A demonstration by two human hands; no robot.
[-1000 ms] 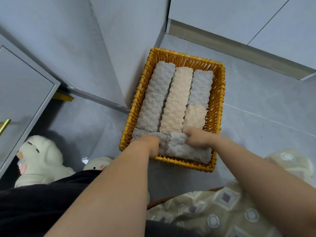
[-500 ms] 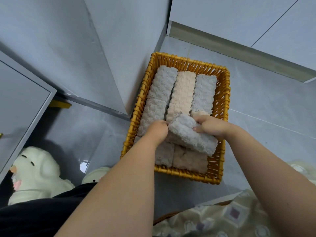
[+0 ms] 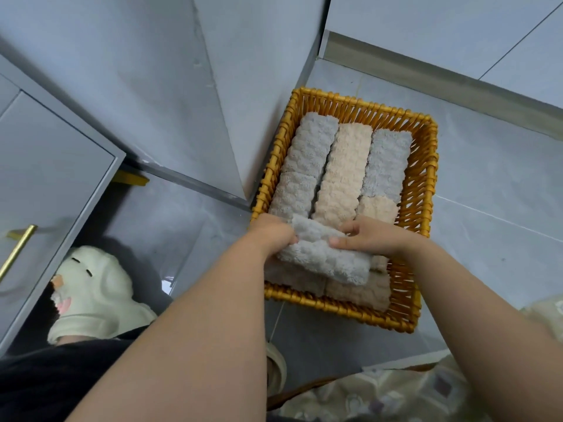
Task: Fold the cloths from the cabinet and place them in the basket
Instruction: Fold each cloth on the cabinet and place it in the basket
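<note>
A wicker basket (image 3: 428, 178) stands on the grey floor (image 3: 493, 184), its far left corner close against a grey panel; whether they touch cannot be told. Both hands reach into its near end and hold one folded grey cloth (image 3: 323, 258), which lies crosswise and tilted, left end farther, right end nearer. The left hand (image 3: 269, 236) grips the cloth's left end with fingers (image 3: 291, 239) curled over its edge, their tips hidden in the pile. The right hand (image 3: 373, 236) pinches the far edge near the middle, thumb (image 3: 336, 242) on top and the other fingers bent behind it, partly out of sight. Whether the cloth rests on the layer below or is held just above it cannot be told. Beneath it, cloths in dull grey (image 3: 292, 278) and beige (image 3: 358, 295) show only as strips along the near wall. Farther in, folded cloths (image 3: 344, 172) lie in three lengthwise rows: grey at left, peach in the middle, grey then peach at right, their near ends covered by the hands. At far left a cabinet door (image 3: 45, 166) with a brass handle (image 3: 18, 249) is cut off by the frame. A cream plush slipper (image 3: 91, 295) sits near it, its lower part hidden by dark clothing (image 3: 45, 388). A patterned fabric (image 3: 396, 397) at near right is blurred and cropped.
</note>
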